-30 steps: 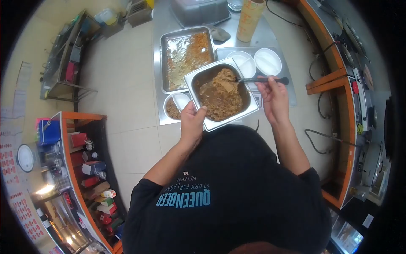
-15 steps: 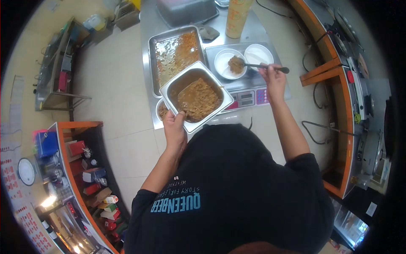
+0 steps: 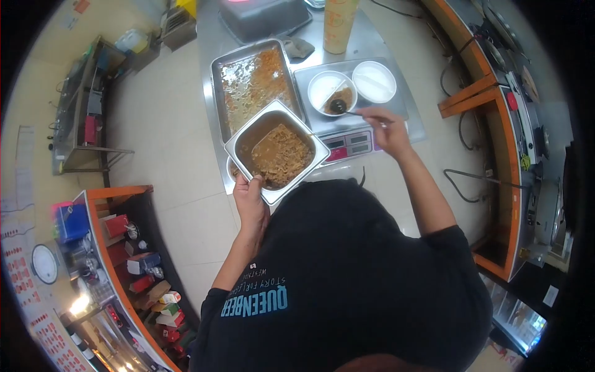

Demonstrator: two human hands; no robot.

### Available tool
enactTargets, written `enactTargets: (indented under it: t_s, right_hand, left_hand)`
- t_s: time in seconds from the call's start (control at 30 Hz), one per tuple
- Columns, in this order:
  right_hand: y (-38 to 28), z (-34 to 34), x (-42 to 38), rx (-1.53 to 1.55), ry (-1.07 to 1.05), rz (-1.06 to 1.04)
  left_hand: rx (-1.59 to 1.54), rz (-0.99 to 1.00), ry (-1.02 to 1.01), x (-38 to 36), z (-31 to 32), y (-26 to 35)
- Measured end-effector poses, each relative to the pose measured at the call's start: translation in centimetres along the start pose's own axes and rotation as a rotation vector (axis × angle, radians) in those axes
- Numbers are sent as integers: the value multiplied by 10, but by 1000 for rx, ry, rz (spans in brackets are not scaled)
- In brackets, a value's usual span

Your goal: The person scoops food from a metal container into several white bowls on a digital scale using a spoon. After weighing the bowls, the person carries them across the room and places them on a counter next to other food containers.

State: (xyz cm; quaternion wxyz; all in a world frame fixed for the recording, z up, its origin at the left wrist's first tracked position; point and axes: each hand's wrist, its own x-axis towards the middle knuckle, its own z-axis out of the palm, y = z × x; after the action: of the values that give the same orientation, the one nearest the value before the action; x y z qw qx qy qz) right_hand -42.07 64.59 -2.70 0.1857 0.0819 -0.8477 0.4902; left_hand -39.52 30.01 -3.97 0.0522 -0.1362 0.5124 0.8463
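The left hand (image 3: 250,197) grips the near rim of a square steel pan (image 3: 277,150), fingers curled under the edge and thumb over it, holding the pan tilted above the near edge of the steel bench (image 3: 214,46). The pan carries a heap of brown stewed meat (image 3: 282,155) in gravy, which lies mostly toward its near side. The right hand (image 3: 385,129) is closed around the handle of a spoon (image 3: 347,110), whose bowl dips into a white bowl (image 3: 331,93) holding a small portion of the same brown meat on its near side. That bowl stands on the platform of a kitchen scale (image 3: 350,146), with a second white bowl (image 3: 374,81) just beside it to the right, nearer the bench's right edge. The scale's display panel faces the person, directly under the right wrist. Left of the scale, toward the bench's left edge, lies a large flat tray (image 3: 251,84) smeared with orange sauce and scraps; the held pan overlaps its near corner. Another small bowl (image 3: 233,168) peeps out from beneath the pan at the bench's near left corner, mostly hidden. At the far edge of the bench stand a tall stack of paper cups (image 3: 338,25) and a grey plastic tub (image 3: 263,18), with a folded cloth (image 3: 300,46) between them.
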Motion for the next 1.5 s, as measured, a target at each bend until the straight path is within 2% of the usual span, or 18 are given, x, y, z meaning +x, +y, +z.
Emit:
enactTargets:
  t_s: [0.1, 0.2, 0.23, 0.33, 0.53, 0.67, 1.07, 1.23, 1.33, 1.47, 1.5]
  right_hand:
    - [-7, 2, 5, -105, 36, 4]
    - [-4, -1, 15, -17, 152, -30]
    - [-14, -3, 20, -160, 98, -10]
    - [-2, 2, 24, -144, -3, 67]
    - [-24, -5, 60, -95, 121, -67]
    - [-2, 17, 75, -175, -130, -55]
    - [35, 20, 86, -159, -106, -14]
    - [9, 11, 85, -127, -49, 90]
    - [-15, 8, 73, 218, 98, 51]
    - [-63, 14, 51, 581, 134, 58]
    - [-72, 19, 45, 620, 87, 41]
  left_hand:
    - [16, -1, -15, 0, 1, 1]
    - [31, 3, -16, -1, 5, 3]
    - [35, 2, -18, -1, 6, 3]
    - [38, -12, -47, 2, 0, 0]
    - [62, -5, -50, 3, -2, 0]
    - [60, -15, -50, 2, 0, 2]
    - [25, -6, -20, -2, -7, 2]
    - [20, -9, -13, -4, -2, 7]
    - [10, 3, -7, -2, -5, 3]
    - [47, -5, 19, -4, 0, 5]
    - [53, -3, 16, -2, -2, 3]
